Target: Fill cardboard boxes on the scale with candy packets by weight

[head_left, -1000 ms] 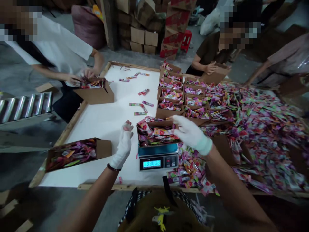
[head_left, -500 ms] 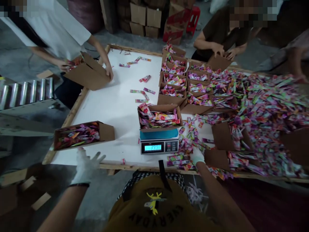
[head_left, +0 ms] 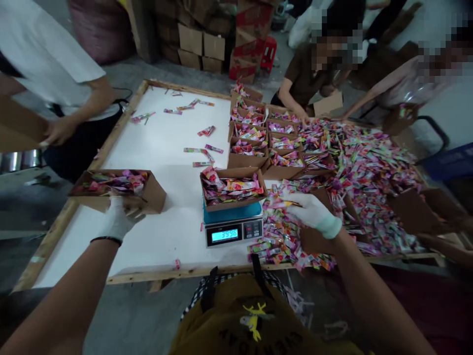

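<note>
dim room, concrete floor, stacked cartons at the back; white tabletop with wooden edging. open brown carton full of pink, red and purple wrapped sweets sits on the scale, lit display. right hand just beside it, gloved, fingers closed on an orange-pink packet. left hand, fingers apart, against the near wall of a second filled carton

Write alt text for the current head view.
Gloved left hand is at the near side of a filled carton; gloved right hand appears to pinch a packet beside a digital scale bearing another filled carton. Loose packets and more cartons lie to the right.
</note>
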`<act>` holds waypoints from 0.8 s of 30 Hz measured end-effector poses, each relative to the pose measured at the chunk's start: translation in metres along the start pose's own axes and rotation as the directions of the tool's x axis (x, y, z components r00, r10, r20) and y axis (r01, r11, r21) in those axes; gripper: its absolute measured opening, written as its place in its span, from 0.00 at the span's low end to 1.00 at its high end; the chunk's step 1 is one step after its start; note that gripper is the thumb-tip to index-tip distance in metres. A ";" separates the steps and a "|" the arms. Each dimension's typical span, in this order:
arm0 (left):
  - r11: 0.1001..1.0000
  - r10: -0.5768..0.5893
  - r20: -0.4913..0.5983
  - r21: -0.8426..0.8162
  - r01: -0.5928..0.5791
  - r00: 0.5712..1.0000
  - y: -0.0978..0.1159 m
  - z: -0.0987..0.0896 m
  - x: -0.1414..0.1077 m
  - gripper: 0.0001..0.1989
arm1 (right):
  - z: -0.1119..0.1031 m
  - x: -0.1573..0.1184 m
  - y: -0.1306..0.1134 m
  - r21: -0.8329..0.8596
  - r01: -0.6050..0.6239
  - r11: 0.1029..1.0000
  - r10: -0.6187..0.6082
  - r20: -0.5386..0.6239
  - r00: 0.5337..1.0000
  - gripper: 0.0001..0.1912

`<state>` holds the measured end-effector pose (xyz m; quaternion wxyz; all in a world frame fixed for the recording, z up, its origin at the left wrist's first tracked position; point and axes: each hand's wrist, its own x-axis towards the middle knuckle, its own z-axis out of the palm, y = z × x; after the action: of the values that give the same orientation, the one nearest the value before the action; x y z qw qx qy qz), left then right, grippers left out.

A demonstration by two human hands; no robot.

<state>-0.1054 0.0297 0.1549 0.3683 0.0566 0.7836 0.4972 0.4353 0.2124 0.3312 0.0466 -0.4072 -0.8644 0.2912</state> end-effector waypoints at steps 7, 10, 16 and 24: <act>0.970 -0.241 0.053 -0.009 0.241 0.969 -0.049 0.053 -0.062 0.29 | -0.009 0.069 -0.069 -0.135 0.218 0.967 -0.233 -0.106 0.967 0.27; 0.977 -0.200 0.089 0.097 0.192 0.976 -0.089 0.059 -0.098 0.21 | -0.010 0.046 -0.042 -0.040 0.167 0.985 -0.172 -0.232 0.957 0.25; 0.893 0.028 0.371 0.409 -0.191 0.928 -0.149 0.094 -0.182 0.13 | 0.000 0.035 -0.033 -0.026 0.185 0.982 -0.186 -0.254 0.949 0.24; 0.675 0.015 0.724 0.501 -0.541 0.690 -0.176 0.157 -0.222 0.06 | 0.015 -0.007 0.008 -0.046 -0.063 0.997 0.045 -0.323 0.946 0.27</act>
<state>0.2035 -0.0434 0.0898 0.4876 0.4901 0.7019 0.1714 0.4411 0.2042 0.3159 0.1674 -0.4738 -0.8417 0.1978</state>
